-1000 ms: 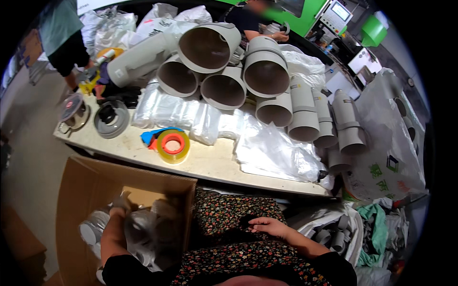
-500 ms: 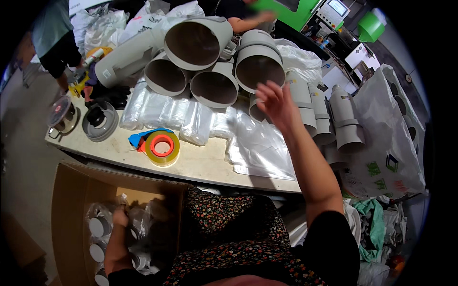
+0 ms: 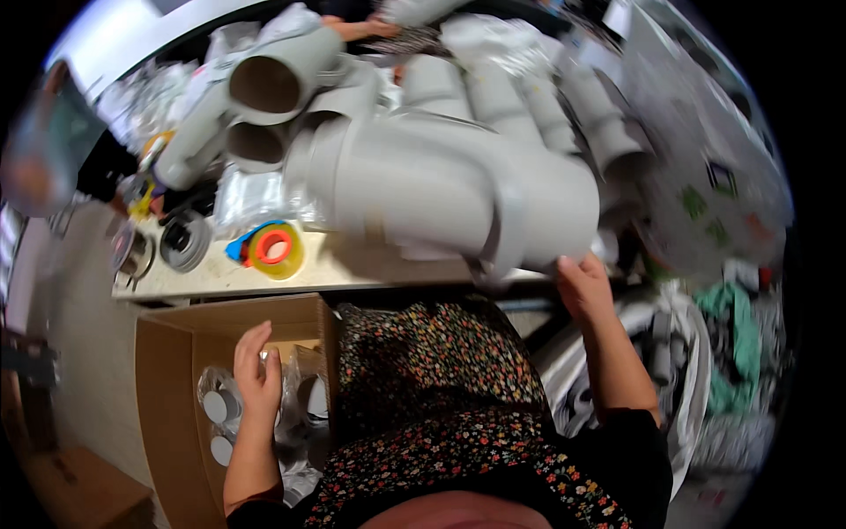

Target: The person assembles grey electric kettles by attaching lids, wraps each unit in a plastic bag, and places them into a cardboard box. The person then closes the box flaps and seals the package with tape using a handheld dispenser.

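Observation:
A large grey plastic pipe fitting (image 3: pixel 414 189), blurred by motion, is held over the front of the table (image 3: pixel 189 280). My right hand (image 3: pixel 584 286) pinches the rim at its right end, thumb and fingers closed on the edge. Above the open cardboard box (image 3: pixel 167 397) at the lower left, my left hand (image 3: pixel 257 375) is raised with fingers stretched and thumb apart, holding nothing. Inside that box lie several grey pipe pieces (image 3: pixel 220 407) in clear plastic bags. Further grey fittings (image 3: pixel 264 84) are stacked at the back left of the table.
A yellow tape roll (image 3: pixel 291 254) with a blue and orange dispenser lies near the front edge. More fittings (image 3: pixel 608 132) lie at the back right, beside a big plastic bag (image 3: pixel 714 229). A white sack (image 3: pixel 696 388) stands low right. A co-worker's hand (image 3: pixel 379 26) shows at the far side.
My right hand has taken a large fitting from the stack and brought it nearer, over the table's front. My left hand has risen from the bagged pieces and opened. The view has shifted.

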`<action>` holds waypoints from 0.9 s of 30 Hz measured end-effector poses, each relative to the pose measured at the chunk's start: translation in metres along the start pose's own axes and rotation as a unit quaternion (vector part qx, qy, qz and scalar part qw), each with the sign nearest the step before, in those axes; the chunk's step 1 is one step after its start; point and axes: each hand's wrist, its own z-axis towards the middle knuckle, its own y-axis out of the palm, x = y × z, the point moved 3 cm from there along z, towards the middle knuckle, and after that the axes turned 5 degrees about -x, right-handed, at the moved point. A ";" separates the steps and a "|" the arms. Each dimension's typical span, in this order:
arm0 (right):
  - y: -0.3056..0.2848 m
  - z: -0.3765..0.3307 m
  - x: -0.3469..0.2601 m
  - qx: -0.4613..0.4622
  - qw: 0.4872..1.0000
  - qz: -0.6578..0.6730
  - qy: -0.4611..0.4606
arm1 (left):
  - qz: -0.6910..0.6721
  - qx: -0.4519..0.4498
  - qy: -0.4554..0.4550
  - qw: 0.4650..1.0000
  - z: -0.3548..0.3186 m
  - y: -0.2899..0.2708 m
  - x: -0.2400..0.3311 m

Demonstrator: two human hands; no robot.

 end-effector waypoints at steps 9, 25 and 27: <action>0.000 -0.138 -0.034 -0.271 0.893 -0.331 -0.141 | -0.306 -0.467 0.020 0.829 0.055 0.174 0.100; -0.333 -0.422 0.217 0.333 0.517 -0.581 0.533 | -0.428 -0.299 -0.408 0.749 0.039 0.173 0.029; -0.332 -0.432 0.219 0.303 0.517 -0.503 0.623 | -0.348 -0.309 -0.386 0.797 0.032 0.171 0.039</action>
